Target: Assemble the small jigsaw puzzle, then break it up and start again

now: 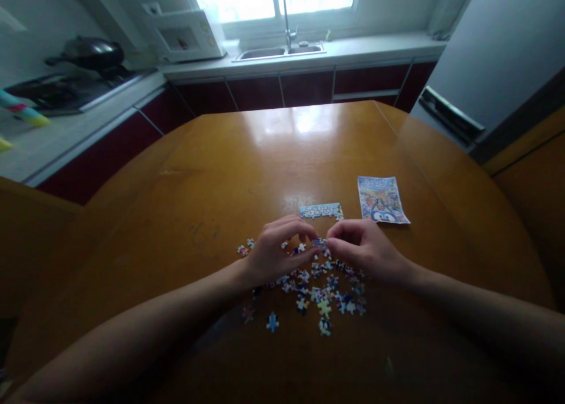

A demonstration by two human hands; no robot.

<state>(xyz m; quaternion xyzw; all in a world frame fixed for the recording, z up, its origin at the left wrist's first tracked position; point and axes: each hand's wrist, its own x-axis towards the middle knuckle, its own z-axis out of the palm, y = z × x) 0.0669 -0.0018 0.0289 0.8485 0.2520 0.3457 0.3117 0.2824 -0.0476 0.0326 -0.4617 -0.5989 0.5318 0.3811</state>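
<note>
Over the loose jigsaw pieces [332, 283], my left hand [280, 248] and my right hand [368, 251] meet almost fingertip to fingertip. Between them is a small bluish jigsaw piece [318, 242], or perhaps a few joined ones; the fingers hide part of it. My left thumb and fingers pinch its left side. The right thumb and forefinger are closed at its right edge. Just beyond the hands lies a joined strip of puzzle [321, 210], light blue with lettering. A printed picture sheet [382, 200] lies to its right, creased and showing cartoon figures.
Everything rests on a large brown wooden table [212, 169]. Single pieces lie nearer me, among them a blue one [272, 321]. Beyond the table are a counter with a sink [280, 52], a microwave [185, 38], a stove with a pan [90, 52], and a fridge [489, 57] at right.
</note>
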